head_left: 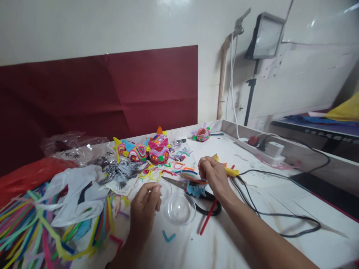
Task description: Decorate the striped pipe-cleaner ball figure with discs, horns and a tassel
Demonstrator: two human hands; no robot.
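At the centre of the frame the left hand (144,203) is pinching its grip on a clear dome (165,189) while the right hand (213,175) is clamping an orange chenille stem (193,178), which may be slipping onto the scissors (193,194) below.

Scissors (193,194) partly under right hand (213,175)

Dim soft indoor light, faint shadows, wide-angle bending at edges

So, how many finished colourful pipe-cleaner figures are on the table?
3 clearly: two side by side in the cluster, one apart near the wall. More may be hidden.
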